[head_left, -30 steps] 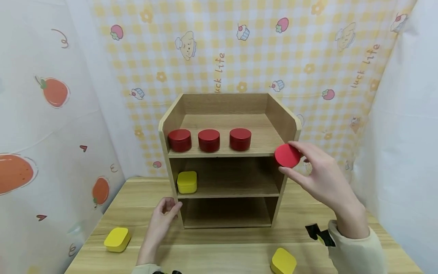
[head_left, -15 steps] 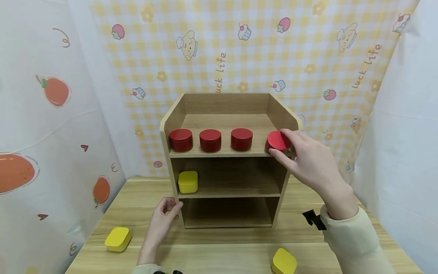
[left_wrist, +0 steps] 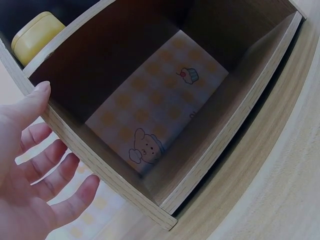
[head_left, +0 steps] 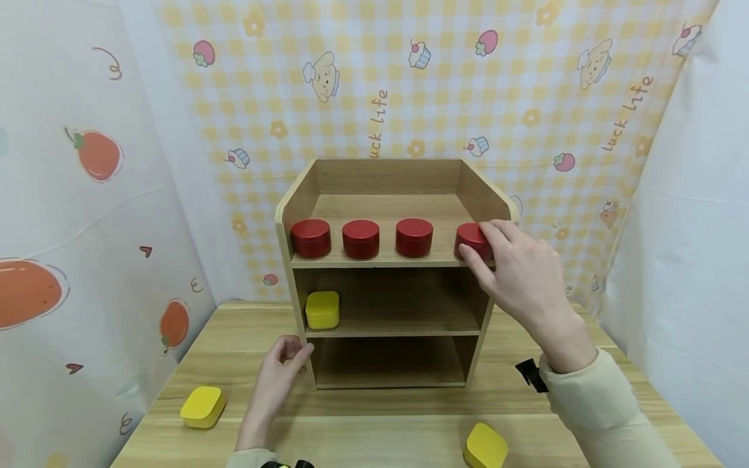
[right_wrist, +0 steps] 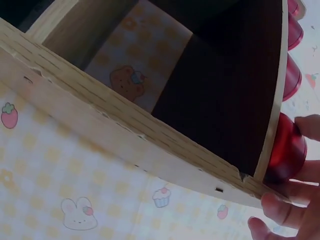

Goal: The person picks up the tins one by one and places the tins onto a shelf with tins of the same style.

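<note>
At the right end of the wooden shelf unit's (head_left: 386, 262) top board, a red round tin (head_left: 470, 235) stands level in line with three other red tins (head_left: 414, 237). My right hand (head_left: 526, 273) holds the end tin between thumb and fingers, partly hiding it. In the right wrist view, the tin (right_wrist: 289, 150) sits at the board's edge with fingertips along its side. My left hand (head_left: 277, 370) is beside the unit's lower left side. The left wrist view shows its thumb touching the side panel's front edge, with the fingers loosely bent along the outside.
A yellow square tin (head_left: 322, 310) stands at the left of the middle compartment. Two more lie on the wooden table, one yellow tin (head_left: 202, 407) at left and another yellow tin (head_left: 486, 446) at front right. Patterned cloth (head_left: 374, 78) hangs behind the unit.
My right hand has carried the red tin left and inward onto the top board, and the tin has gone from tilted to level. The left hand has stayed at the side panel.
</note>
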Demonstrator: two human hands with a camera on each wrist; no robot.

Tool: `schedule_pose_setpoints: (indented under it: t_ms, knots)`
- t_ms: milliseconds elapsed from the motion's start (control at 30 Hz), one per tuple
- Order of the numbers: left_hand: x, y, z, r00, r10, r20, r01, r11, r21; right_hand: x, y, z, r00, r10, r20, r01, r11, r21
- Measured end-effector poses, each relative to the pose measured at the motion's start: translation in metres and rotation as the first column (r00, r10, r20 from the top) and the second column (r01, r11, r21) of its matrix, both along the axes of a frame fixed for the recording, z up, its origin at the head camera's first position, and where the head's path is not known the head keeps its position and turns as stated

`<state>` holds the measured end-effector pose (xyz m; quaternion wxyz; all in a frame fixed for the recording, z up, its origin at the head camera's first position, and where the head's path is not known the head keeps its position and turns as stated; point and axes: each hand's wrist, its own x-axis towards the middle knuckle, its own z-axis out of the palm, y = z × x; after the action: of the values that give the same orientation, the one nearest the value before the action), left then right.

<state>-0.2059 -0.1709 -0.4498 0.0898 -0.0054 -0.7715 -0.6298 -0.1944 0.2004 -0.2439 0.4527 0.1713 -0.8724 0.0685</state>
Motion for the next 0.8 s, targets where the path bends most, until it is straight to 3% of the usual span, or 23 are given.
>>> schedule_pose_setpoints:
  t_ms: [33,367,633,800]
  knots:
    - [-0.002,-0.001,-0.004,1.000,0.000,-0.005,0.000,1.000,0.003,-0.001,-0.001,-0.001,1.000,-0.005,-0.010,0.005,1.000,-0.003]
    - [-0.004,-0.002,-0.006,1.000,-0.009,0.007,0.009,1.000,0.011,-0.005,-0.006,-0.012,0.996,-0.046,-0.073,0.043,0.998,-0.041]
    - [-0.005,-0.002,-0.006,1.000,-0.006,0.010,0.006,1.000,0.001,-0.002,-0.008,-0.012,0.998,-0.025,-0.049,0.021,0.997,-0.069]
    - [-0.003,-0.002,-0.006,1.000,0.002,-0.002,-0.002,1.000,0.001,0.007,-0.008,-0.015,0.999,-0.023,-0.040,0.020,0.997,-0.070]
